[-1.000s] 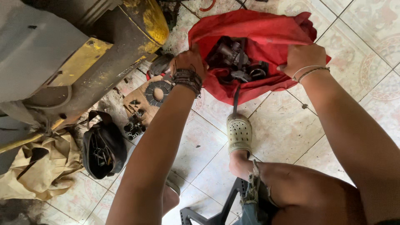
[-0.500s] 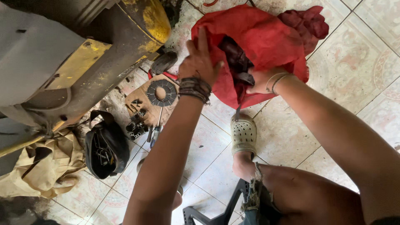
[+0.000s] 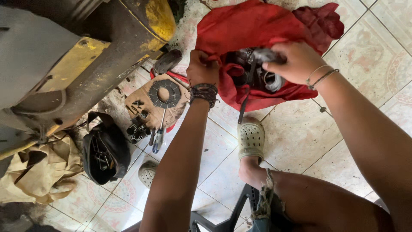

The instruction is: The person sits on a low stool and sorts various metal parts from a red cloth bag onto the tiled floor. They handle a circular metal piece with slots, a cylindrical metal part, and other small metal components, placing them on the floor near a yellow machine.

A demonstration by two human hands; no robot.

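A red cloth bag point(image 3: 253, 25) lies on the tiled floor, its mouth turned toward me. My left hand point(image 3: 201, 68) grips the bag's left edge and holds it apart. My right hand point(image 3: 289, 60) reaches into the mouth, its fingers closed on a grey metal part point(image 3: 264, 55) among dark parts and a black strap point(image 3: 245, 101) that hangs out of the bag. A beaded band circles my left wrist, thin bangles my right.
A ring-shaped metal disc point(image 3: 164, 93) lies on a piece of cardboard point(image 3: 141, 107) with small parts and a screwdriver point(image 3: 158, 136). A black bag point(image 3: 105, 150) and tan cloth point(image 3: 34, 172) lie at left under a yellow machine point(image 3: 107, 38). My foot wears a pale clog point(image 3: 251, 137).
My left hand dropped from the top of the red bag to its left edge. My right hand moved into the opening and closed on the grey part. The bag's mouth is wider.
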